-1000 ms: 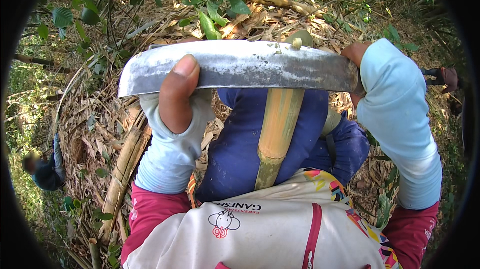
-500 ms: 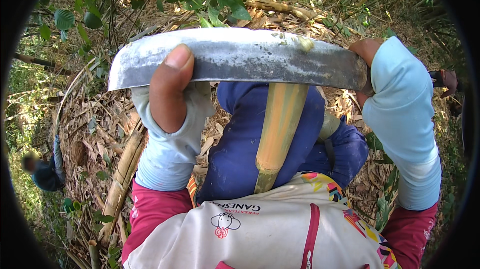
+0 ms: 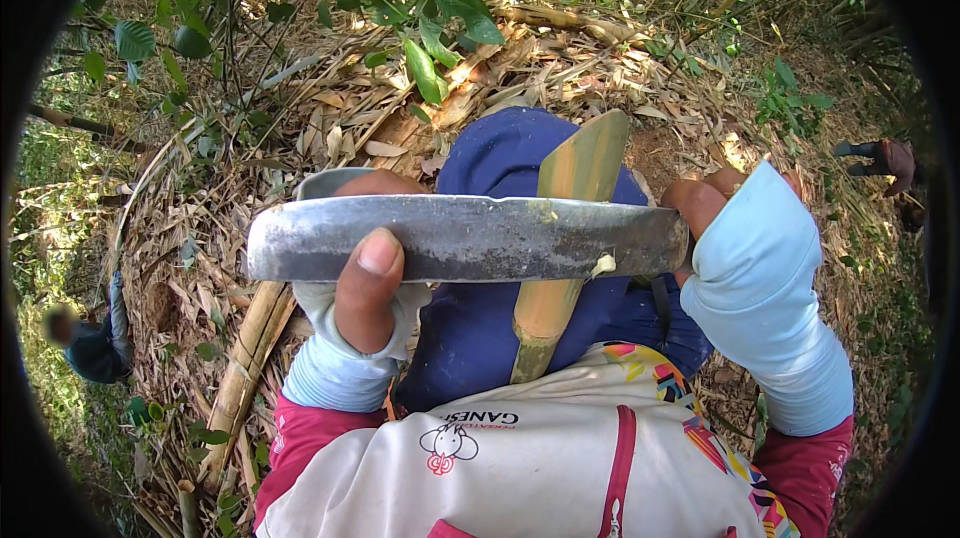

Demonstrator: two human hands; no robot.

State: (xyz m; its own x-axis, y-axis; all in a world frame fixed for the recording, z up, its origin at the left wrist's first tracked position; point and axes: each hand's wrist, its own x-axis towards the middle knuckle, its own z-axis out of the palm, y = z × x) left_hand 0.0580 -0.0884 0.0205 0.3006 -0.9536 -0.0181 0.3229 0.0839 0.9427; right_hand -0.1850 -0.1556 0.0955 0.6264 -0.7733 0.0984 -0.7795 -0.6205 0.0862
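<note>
- Two hands hold one wide steel blade (image 3: 465,238) crosswise in front of the body, flat side up toward the camera.
- The left hand (image 3: 365,258) pinches the blunt end of the blade: the thumb (image 3: 368,283) presses on the near face and the other fingers curl over the far edge.
- The right hand (image 3: 700,206) is closed around the handle end; the handle itself is hidden by the fist and the pale blue sleeve (image 3: 765,298).
- The bamboo stalk (image 3: 560,258) stands between the knees, upright with a slight lean, its upper end cut to a slant. The blade crosses in front of it about mid-length, and a pale shaving (image 3: 602,264) clings to the blade's lower edge.
- Step in hand, as a judgement: a two-handed draw-shave of the stalk's skin, with the blade pulled along its length.
- Next move calls for: an even pull from both hands, a shallow blade angle so the edge peels and does not bite, and the stalk kept braced against the legs. The left thumb lies close to the working edge, so it needs care.
- Difference from the earlier frames: the blade sits lower along the stalk, so the slanted tip, nearly covered a second ago, stands clear above it.
- The grip of both hands is unchanged.
</note>
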